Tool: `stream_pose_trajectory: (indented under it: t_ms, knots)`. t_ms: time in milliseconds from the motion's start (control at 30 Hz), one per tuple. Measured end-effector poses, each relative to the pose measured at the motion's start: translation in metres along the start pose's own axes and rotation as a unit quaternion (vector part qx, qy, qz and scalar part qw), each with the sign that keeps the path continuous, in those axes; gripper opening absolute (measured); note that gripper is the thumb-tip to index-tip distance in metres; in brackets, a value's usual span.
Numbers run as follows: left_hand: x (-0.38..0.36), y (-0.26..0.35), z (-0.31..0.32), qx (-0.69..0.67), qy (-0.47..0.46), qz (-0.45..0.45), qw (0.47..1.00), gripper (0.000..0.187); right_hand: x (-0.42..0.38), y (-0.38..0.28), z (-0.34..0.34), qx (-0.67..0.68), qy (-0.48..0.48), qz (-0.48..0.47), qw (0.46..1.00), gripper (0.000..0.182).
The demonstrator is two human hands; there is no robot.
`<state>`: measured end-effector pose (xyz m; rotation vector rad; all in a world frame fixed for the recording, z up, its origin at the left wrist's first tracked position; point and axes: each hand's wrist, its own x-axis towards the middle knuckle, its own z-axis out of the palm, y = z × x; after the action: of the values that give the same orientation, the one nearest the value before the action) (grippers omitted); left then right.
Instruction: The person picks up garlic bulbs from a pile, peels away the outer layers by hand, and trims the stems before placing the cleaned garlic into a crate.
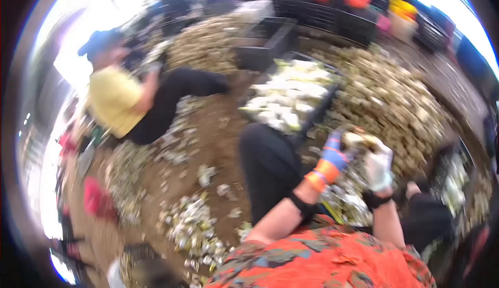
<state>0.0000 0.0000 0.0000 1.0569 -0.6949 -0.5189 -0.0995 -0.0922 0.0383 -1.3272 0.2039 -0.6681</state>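
Both my hands meet in front of my knees, at the edge of a large heap of pale brown vegetables (390, 95). My left hand (332, 158), in a blue and orange glove, is closed round one side of a whitish-brown vegetable (357, 138). On its other side my right hand (378, 166), in a white glove, has its fingers closed on it. Blur hides its exact shape. Beyond my left knee stands a dark crate (312, 119) filled with white trimmed vegetables (291, 90). White scraps (343, 197) lie below my hands.
A person in a yellow shirt (114, 101) sits at the left beside another brown heap (202, 43). An empty-looking black crate (262, 43) stands at the back. White pieces (195, 225) litter the dirt floor. Further crates (312, 15) and a whitish bucket (402, 25) line the back.
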Motion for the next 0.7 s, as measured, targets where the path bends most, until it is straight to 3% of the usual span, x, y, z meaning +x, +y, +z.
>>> stream_pose_trajectory:
  t_ms: [67, 100, 133, 167, 200, 233, 267, 300, 367, 400, 433, 500, 700]
  knots:
    - [-0.027, 0.029, 0.005, -0.11, -0.064, -0.117, 0.985, 0.046, -0.045, -0.013, 0.013, 0.014, 0.161, 0.062, 0.985, 0.047]
    - [0.069, -0.019, 0.06, -0.108, -0.145, -0.093, 0.979, 0.049, 0.028, -0.002, -0.096, 0.094, 0.122, -0.027, 0.988, 0.041]
    - [0.059, -0.015, 0.048, -0.125, -0.186, -0.194, 0.955, 0.051, 0.007, -0.01, -0.095, 0.137, 0.107, 0.02, 0.985, 0.035]
    - [0.047, -0.012, 0.051, -0.137, -0.217, -0.238, 0.937, 0.053, -0.009, -0.018, -0.089, 0.187, 0.085, 0.06, 0.977, 0.028]
    - [0.035, -0.012, 0.054, -0.145, -0.246, -0.281, 0.916, 0.055, -0.033, -0.033, -0.093, 0.142, 0.118, 0.103, 0.977, 0.024]
    - [0.035, -0.011, 0.062, -0.138, -0.27, -0.266, 0.915, 0.056, -0.037, -0.036, -0.096, 0.112, 0.141, 0.132, 0.975, 0.021]
    - [0.027, -0.021, 0.077, -0.167, -0.217, -0.211, 0.938, 0.057, -0.039, -0.034, -0.098, 0.037, 0.146, 0.087, 0.985, 0.02]
    - [0.024, -0.048, 0.08, -0.049, -0.199, -0.074, 0.976, 0.053, -0.042, -0.036, -0.099, -0.024, 0.148, 0.057, 0.987, 0.018]
    - [0.02, -0.059, 0.096, -0.038, -0.182, -0.083, 0.979, 0.048, -0.049, -0.034, -0.114, -0.316, 0.129, -0.054, 0.938, 0.018]
    - [0.019, -0.058, 0.1, -0.044, -0.199, -0.135, 0.97, 0.045, -0.054, -0.026, -0.12, -0.234, 0.169, -0.047, 0.956, 0.018]
    - [0.019, -0.058, 0.105, -0.044, -0.204, -0.207, 0.956, 0.045, -0.059, -0.033, -0.115, -0.035, 0.222, 0.023, 0.974, 0.018]
    - [0.022, -0.045, 0.117, -0.023, -0.265, -0.204, 0.942, 0.046, -0.062, -0.042, -0.128, 0.079, 0.243, 0.025, 0.966, 0.019]
    - [0.028, -0.059, 0.122, -0.078, -0.39, -0.299, 0.867, 0.057, -0.071, -0.009, -0.158, 0.179, 0.416, 0.037, 0.891, 0.017]
